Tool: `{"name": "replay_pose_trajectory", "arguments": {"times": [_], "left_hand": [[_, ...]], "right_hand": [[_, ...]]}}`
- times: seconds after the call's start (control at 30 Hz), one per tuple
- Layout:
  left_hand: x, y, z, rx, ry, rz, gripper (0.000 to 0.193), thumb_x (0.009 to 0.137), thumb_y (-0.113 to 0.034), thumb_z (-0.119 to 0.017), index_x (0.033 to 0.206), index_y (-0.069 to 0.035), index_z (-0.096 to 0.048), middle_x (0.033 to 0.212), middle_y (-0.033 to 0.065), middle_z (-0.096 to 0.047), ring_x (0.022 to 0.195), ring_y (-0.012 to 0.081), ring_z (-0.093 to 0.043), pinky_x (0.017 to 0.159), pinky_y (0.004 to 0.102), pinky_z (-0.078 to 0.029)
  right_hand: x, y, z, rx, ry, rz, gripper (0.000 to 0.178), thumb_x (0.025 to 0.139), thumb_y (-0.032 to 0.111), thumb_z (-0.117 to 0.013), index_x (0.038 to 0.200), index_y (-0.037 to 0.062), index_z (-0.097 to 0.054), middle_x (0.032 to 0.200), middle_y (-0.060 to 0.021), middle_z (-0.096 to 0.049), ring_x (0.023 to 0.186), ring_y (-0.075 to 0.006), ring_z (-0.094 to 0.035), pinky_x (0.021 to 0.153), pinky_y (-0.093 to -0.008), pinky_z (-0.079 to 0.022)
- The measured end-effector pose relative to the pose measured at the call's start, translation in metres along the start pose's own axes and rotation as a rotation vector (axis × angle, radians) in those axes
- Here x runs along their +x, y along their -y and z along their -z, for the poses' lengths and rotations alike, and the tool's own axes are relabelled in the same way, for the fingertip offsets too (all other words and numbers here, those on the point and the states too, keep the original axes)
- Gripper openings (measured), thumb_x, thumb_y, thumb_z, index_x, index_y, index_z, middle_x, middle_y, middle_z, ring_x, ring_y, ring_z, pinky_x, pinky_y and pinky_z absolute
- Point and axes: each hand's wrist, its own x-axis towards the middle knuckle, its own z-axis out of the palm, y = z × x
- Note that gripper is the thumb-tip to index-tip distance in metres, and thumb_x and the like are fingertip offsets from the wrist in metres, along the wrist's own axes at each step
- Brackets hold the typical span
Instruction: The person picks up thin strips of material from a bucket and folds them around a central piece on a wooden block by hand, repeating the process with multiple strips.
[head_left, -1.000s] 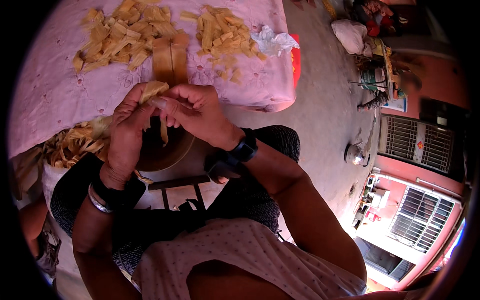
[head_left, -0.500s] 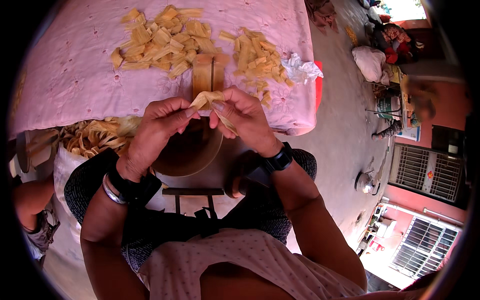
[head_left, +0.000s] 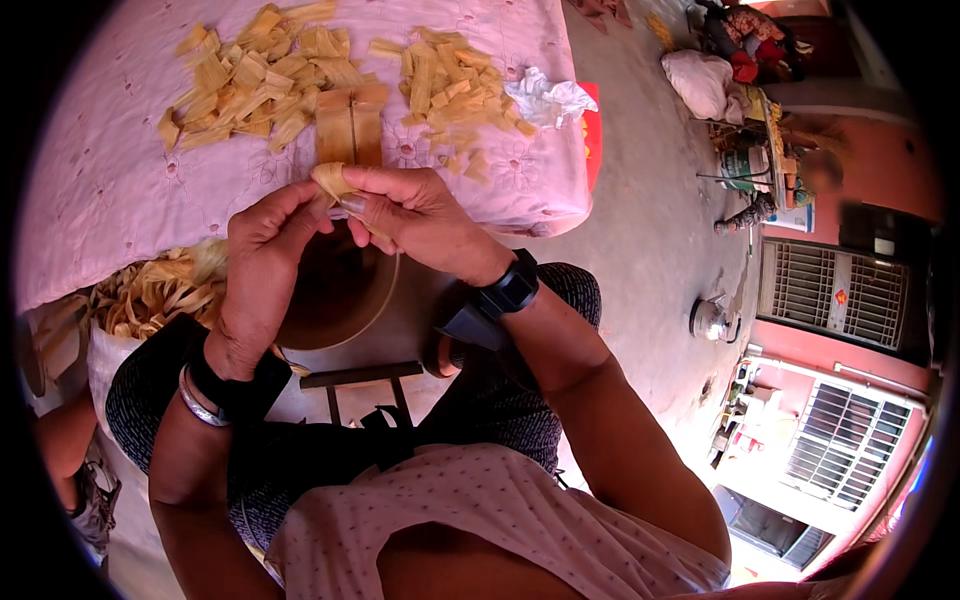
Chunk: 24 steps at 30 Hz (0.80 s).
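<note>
My left hand (head_left: 262,262) and my right hand (head_left: 415,217) meet above my lap and pinch a pale yellow husk strip (head_left: 331,180) between their fingertips. Beneath them sits a round dark bowl (head_left: 345,300) with a light rim. Just past my fingers, on the pink cloth (head_left: 110,200) of the table, lie two flat husk strips side by side (head_left: 350,125). A heap of cut husk pieces (head_left: 255,75) lies at the far left of the cloth and another heap (head_left: 445,85) at the far right.
A bag of long loose husks (head_left: 150,295) stands at my left knee. Crumpled white plastic (head_left: 545,98) lies at the cloth's right corner. A small stool frame (head_left: 360,378) is between my knees. A metal kettle (head_left: 712,318) stands on the concrete floor at right.
Both hands have risen toward the table edge, still together on the husk strip. My head has tilted, so the table and heaps appear lower and nearer.
</note>
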Motion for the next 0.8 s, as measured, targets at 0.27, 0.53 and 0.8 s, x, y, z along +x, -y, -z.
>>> {"name": "replay_pose_trajectory", "arguments": {"times": [0.27,0.53,0.8], "left_hand": [[0.001,0.007,0.006,0.6,-0.106,-0.207,0.007,0.079,-0.003,-0.06,0.08,-0.001,-0.053,0.074,0.0042,-0.058,0.063,0.007,-0.051,0.054,0.0219,-0.041],[0.011,-0.016,0.012,-0.386,-0.025,0.252,0.01,0.081,-0.012,-0.056,0.087,-0.005,-0.059,0.076,-0.0015,-0.056,0.067,0.007,-0.05,0.059,0.0204,-0.039],[0.008,-0.007,0.018,-0.386,0.183,0.423,0.016,0.076,-0.012,-0.058,0.091,-0.004,-0.057,0.08,0.0019,-0.059,0.069,0.0114,-0.055,0.067,0.0246,-0.045]], "right_hand": [[0.001,0.004,-0.015,0.082,0.112,-0.207,0.053,0.089,0.0,-0.043,0.137,0.0119,-0.027,0.074,-0.0055,-0.059,0.056,-0.0071,-0.054,0.05,-0.0201,-0.046],[0.001,-0.012,-0.025,-0.386,-0.297,0.334,0.031,0.084,0.003,-0.056,0.114,0.003,-0.045,0.065,-0.0035,-0.057,0.051,-0.0055,-0.051,0.043,-0.0197,-0.041],[0.002,0.001,-0.01,0.033,-0.162,-0.02,0.007,0.079,-0.004,-0.055,0.084,-0.001,-0.059,0.07,-0.0012,-0.058,0.058,-0.0044,-0.052,0.049,-0.0193,-0.042]]}}
